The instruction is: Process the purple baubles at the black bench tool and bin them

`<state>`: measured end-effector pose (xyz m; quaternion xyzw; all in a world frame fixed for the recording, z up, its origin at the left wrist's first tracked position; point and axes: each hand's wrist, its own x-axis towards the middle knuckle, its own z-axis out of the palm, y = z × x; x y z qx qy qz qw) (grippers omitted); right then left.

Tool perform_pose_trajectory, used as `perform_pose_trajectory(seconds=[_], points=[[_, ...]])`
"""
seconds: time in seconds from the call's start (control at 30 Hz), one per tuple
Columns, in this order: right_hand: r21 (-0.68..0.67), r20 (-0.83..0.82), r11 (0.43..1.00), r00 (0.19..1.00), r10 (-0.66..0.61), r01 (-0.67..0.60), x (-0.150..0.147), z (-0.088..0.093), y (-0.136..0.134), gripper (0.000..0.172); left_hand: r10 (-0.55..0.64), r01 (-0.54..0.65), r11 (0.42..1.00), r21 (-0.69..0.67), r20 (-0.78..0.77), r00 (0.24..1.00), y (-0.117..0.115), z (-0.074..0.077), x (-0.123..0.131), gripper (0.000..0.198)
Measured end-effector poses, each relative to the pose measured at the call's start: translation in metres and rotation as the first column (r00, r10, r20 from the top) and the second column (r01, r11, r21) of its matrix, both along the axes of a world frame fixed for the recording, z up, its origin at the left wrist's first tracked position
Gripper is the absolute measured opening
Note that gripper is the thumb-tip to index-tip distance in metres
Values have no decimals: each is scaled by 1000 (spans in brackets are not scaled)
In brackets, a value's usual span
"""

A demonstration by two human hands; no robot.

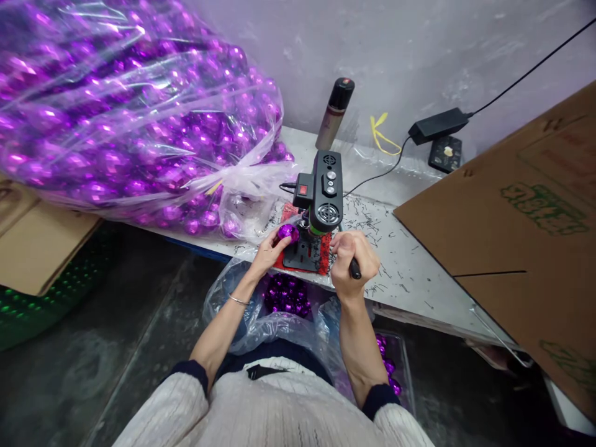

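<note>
Between the thumb and fingers of my left hand [270, 253] is a shiny purple bauble [288, 233], held up against the front of a small black bench machine [327, 189]. The machine has a red switch, silver buttons and a flat base plate [300, 256] over a red mat. My right hand [354, 264] is wrapped round a black handle [354, 269] to the right of the machine. Where that handle joins the machine is hidden by the hand. Below the table edge, an open clear plastic bag [246, 320] at my lap holds many purple baubles [286, 295].
A huge clear bag of purple baubles [139, 124] fills the left. Behind the machine stand a spray can [335, 112], a yellow tie [384, 136] and a power adapter [440, 126]. Small dark bits litter the white table [405, 261]. A cardboard box [512, 230] leans in at right.
</note>
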<state>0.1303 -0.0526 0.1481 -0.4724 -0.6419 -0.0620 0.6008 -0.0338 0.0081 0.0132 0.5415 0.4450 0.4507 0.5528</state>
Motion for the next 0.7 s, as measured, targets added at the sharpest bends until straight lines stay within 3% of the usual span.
perform_pose_trajectory(seconds=[0.1, 0.2, 0.37, 0.5, 0.7], points=[[16, 5, 1000, 1000, 9, -9, 0, -1, 0, 27, 5, -2, 999, 42, -79, 997, 0, 0, 5, 61], [23, 17, 999, 1000, 23, -23, 1, -1, -1, 27, 49, -8, 989, 144, -287, 957, -4, 2, 8, 60], [17, 28, 1000, 1000, 7, -8, 1, -3, -1, 27, 51, 140, 942, 306, -540, 840, -10, 8, 9, 65], [10, 17, 1000, 1000, 22, -22, 1, -2, -2, 26, 75, 205, 884, 421, -558, 826, -10, 5, 19, 66], [-3, 14, 1000, 1000, 28, -28, 1, -3, -4, 26, 144, 135, 859, 494, -487, 861, -15, -12, 32, 68]])
